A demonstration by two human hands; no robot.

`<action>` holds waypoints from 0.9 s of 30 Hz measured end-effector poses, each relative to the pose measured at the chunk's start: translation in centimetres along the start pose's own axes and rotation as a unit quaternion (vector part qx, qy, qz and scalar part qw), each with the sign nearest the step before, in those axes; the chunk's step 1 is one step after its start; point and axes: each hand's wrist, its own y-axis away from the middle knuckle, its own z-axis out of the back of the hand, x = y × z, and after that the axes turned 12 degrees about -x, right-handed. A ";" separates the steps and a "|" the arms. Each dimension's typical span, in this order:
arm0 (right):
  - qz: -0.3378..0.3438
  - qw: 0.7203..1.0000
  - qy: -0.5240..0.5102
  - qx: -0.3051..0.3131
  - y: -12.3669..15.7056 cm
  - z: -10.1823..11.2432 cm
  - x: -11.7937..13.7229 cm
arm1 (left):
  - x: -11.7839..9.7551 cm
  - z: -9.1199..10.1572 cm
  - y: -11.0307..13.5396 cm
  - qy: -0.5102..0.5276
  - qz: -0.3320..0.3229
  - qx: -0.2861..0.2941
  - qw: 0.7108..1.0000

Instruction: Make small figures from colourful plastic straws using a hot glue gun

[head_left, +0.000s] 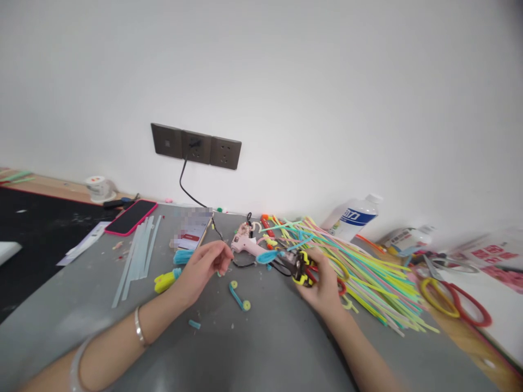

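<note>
Head view: the right hand (322, 286) gripped yellow-handled cutters (300, 268) above the desk (265, 348), a fuzzy blue stem (267, 257) at their tip. It looked light and bendy, best held near its end. Beside it the left hand (202, 268) had fingertips pressed together, nothing visible between them.

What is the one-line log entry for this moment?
left hand: curled, hold unclear | right hand: grips yellow-black pliers | tool tip: at blue pipe cleaner | nearby: pink glue gun
</note>
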 end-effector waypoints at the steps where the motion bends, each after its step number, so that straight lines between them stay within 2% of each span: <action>1: -0.009 1.000 0.003 -0.003 0.2 0.0 -0.1 | 0.1 0.0 -0.1 0.009 0.007 -0.003 1.000; 6: -0.013 1.000 0.015 -0.003 0.4 0.1 -0.4 | 0.3 0.3 -0.5 0.037 0.030 -0.023 0.999; 12: 0.027 0.999 -0.007 0.038 -0.4 0.3 0.2 | 0.4 0.3 -0.5 0.044 0.025 -0.038 0.998; 19: 0.056 0.995 -0.003 0.081 0.2 -0.1 0.2 | 0.2 0.3 -0.4 0.043 0.027 -0.045 0.998; 27: 0.063 0.994 0.003 0.087 0.2 -0.3 0.4 | 0.2 0.2 -0.5 0.046 0.030 -0.053 0.997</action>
